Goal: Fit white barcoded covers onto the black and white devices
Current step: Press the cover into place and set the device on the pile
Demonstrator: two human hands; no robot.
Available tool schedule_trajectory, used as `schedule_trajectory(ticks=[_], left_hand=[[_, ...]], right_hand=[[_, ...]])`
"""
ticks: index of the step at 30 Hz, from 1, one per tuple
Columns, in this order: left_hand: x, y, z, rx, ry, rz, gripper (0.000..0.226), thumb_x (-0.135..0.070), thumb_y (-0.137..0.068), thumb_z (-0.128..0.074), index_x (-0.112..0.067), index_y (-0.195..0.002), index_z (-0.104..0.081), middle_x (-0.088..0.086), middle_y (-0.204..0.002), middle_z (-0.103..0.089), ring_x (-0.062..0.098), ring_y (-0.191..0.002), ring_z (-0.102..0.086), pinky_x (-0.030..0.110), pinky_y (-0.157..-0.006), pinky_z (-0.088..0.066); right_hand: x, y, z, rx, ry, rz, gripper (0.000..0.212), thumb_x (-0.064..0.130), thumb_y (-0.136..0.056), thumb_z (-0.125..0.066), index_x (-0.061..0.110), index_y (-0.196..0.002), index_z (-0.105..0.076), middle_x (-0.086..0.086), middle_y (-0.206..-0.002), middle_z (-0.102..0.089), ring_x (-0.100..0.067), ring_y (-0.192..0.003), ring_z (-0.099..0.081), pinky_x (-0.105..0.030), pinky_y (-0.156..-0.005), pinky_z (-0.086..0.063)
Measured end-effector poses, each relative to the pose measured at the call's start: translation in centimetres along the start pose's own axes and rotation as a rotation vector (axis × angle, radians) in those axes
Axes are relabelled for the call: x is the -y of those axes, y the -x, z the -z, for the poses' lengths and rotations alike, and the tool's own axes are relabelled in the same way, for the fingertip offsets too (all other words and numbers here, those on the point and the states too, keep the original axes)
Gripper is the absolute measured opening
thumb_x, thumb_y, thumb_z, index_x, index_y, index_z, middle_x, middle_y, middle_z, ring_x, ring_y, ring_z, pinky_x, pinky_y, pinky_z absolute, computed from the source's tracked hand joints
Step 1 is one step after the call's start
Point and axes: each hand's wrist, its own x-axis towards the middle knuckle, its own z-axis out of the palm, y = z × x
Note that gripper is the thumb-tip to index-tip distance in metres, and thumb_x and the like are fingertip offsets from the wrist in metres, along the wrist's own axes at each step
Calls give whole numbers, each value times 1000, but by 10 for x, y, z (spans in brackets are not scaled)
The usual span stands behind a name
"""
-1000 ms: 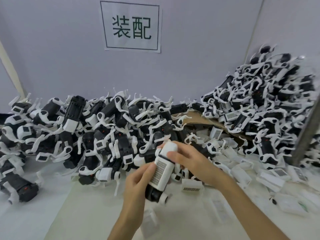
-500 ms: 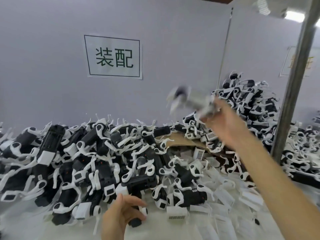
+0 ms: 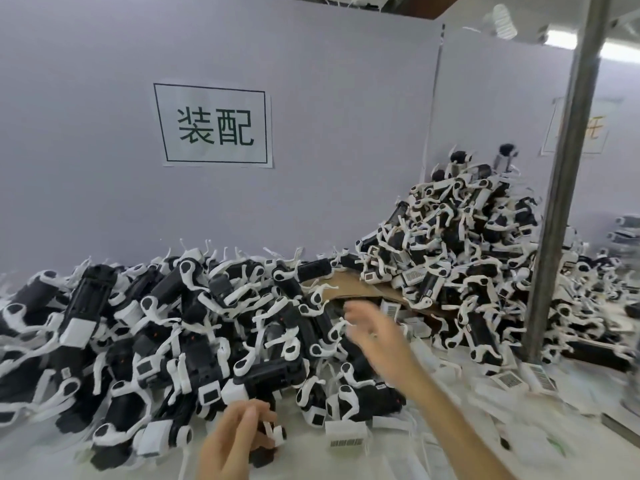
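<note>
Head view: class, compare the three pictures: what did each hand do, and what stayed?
The right hand threw its covered device towards the right pile and dropped back empty. The left hand let go of it and gripped a fresh device at the near pile's edge. Piles, sign unchanged.

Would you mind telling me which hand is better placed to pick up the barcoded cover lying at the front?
The right hand: it is open and empty above the pile, while the left hand holds a black and white device. The barcoded cover lies beside the right forearm.
</note>
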Motion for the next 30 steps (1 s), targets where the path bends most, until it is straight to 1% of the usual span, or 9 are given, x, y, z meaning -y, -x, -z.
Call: schedule_trajectory(ticks=[3, 6, 8, 13, 17, 19, 22, 28, 30], left_hand=[[5, 5, -4, -69, -259, -135, 15, -5, -92, -67, -20, -91, -70, 9, -74, -71, 11, -57, -65, 10, -55, -46], [10, 2, -6, -54, -480, -167, 37, -6, -83, -77, -38, -90, -62, 0, -93, -65, 3, -64, -65, 11, -55, -45], [13, 0, -7, 21, -595, -146, 41, -13, -81, -80, -45, -89, -55, -11, -100, -60, 1, -71, -63, 11, -60, -44], [23, 3, -7, 125, -758, -152, 45, -18, -86, -73, -52, -85, -44, -22, -91, -57, 1, -85, -56, 11, -73, -43], [26, 2, -5, -16, -558, -121, 42, -2, -83, -76, -40, -75, -59, -13, -68, -65, 4, -69, -62, 14, -63, -46], [25, 3, -7, -49, -476, -139, 36, 0, -82, -78, -32, -74, -64, -14, -69, -68, 5, -68, -65, 16, -60, -50], [18, 6, -9, -85, -340, -169, 29, -1, -80, -80, -27, -72, -69, -12, -70, -70, 3, -70, -67, 14, -56, -50], [2, 5, -1, -131, 42, -30, 9, -23, -76, -82, -25, -72, -74, 5, -71, -73, 20, -60, -71, 24, -52, -54], [-1, 3, 3, -160, 177, 49, 12, -32, -69, -78, -21, -71, -75, 9, -73, -75, 15, -58, -70, 22, -50, -54]], right_hand=[[-21, 26, -44, 176, 69, -13, 47, 35, -99, -58, 40, -143, -45, 23, -137, -48, 3, -124, -46, -14, -96, -33], [-29, 36, -66, 129, 339, 92, 42, 41, -96, -55, 40, -137, -53, 26, -108, -54, 5, -103, -39, -15, -93, -21], [-31, 38, -67, 82, 336, 114, 33, 38, -95, -55, 39, -128, -59, 28, -90, -47, 6, -89, -31, -11, -90, -20], [-38, 45, -64, 28, 251, 157, 22, 29, -95, -62, 30, -116, -67, 30, -87, -53, 27, -102, -35, -6, -94, -22], [-36, 47, -64, 47, 269, 158, 20, 37, -88, -70, 33, -108, -67, 29, -83, -58, 19, -96, -44, -11, -93, -24], [-35, 46, -64, 13, 246, 153, 18, 34, -87, -74, 32, -104, -69, 31, -82, -55, 23, -99, -41, -8, -94, -24], [-34, 46, -65, -21, 248, 146, 13, 26, -90, -71, 28, -103, -72, 33, -87, -55, 19, -94, -47, -23, -99, -31], [-25, 54, -65, -176, 208, 311, 35, 7, -82, -71, 26, -111, -69, 22, -104, -63, 2, -103, -55, -22, -95, -35], [-18, 58, -65, -149, 146, 381, 44, 1, -74, -66, 26, -110, -68, 20, -106, -63, 0, -108, -56, -24, -97, -37]])
